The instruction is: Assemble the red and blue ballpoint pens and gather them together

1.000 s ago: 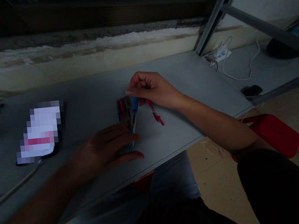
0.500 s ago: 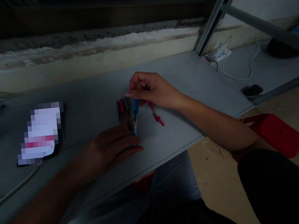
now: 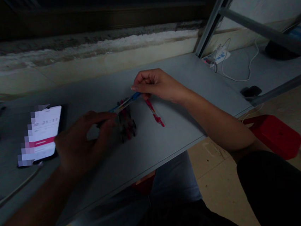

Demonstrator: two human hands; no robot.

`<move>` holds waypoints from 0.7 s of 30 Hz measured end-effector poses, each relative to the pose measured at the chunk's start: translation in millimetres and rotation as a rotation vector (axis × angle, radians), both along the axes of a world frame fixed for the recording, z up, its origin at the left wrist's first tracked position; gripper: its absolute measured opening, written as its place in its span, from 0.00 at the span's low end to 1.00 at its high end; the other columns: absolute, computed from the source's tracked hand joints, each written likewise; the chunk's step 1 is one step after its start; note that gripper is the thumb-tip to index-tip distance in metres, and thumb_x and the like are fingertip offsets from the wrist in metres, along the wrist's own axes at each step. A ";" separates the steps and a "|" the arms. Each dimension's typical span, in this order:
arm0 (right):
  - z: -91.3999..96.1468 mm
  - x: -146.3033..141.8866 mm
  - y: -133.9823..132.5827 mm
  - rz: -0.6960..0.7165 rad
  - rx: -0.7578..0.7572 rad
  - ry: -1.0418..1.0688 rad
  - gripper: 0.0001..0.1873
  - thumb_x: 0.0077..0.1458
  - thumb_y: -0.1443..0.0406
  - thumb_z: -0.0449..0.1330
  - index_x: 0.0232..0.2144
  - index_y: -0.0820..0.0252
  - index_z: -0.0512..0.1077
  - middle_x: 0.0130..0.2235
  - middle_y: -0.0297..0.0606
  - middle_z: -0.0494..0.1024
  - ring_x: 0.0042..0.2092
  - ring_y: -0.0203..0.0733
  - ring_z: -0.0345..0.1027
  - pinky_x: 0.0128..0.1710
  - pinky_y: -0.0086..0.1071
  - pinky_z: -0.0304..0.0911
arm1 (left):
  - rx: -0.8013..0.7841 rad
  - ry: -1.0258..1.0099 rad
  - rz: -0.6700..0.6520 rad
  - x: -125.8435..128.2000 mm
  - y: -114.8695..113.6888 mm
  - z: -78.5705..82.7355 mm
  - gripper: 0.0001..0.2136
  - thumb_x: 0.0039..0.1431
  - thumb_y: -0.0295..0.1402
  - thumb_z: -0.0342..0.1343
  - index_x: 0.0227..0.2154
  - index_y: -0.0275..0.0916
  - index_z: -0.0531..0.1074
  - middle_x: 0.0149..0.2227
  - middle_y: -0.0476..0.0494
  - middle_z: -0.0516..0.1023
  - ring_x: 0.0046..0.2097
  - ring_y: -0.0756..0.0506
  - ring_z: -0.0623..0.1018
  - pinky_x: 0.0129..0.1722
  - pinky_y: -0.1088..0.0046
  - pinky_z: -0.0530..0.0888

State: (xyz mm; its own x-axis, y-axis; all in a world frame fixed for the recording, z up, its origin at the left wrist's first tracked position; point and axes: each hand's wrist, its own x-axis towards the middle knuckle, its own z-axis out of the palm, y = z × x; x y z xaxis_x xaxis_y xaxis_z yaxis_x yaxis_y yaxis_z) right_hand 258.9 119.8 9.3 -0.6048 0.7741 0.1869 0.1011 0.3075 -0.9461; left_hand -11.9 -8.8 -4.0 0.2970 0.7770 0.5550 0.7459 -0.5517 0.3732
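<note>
A blue pen [image 3: 124, 104] is held level above the grey table [image 3: 173, 132], gripped at both ends. My right hand [image 3: 157, 85] pinches its far end, and a red pen [image 3: 154, 114] sticks out from under the same hand. My left hand [image 3: 82, 142] is closed on the pen's near end. Beneath the blue pen lies a small bundle of dark and pink pens [image 3: 126, 124] on the table.
A lit phone [image 3: 44, 132] lies on the table to the left, with a cable running from it. At the far right are a power strip [image 3: 219, 54] with white cables, a dark object [image 3: 251, 91] and metal frame bars. A red stool [image 3: 276, 134] stands on the floor.
The blue pen stood nearly upright with its tip on the table; it has been lifted and tilted level. My left hand rose off the table and moved left with the pen's end.
</note>
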 end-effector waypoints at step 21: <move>21.6 -9.0 -38.3 0.079 0.300 -0.793 0.11 0.66 0.60 0.69 0.37 0.63 0.78 0.31 0.35 0.79 0.33 0.37 0.67 0.38 0.33 0.53 | -0.222 0.163 -0.216 4.1 26.9 -20.3 0.14 0.76 0.48 0.58 0.47 0.43 0.79 0.43 0.42 0.82 0.43 0.40 0.84 0.47 0.61 0.81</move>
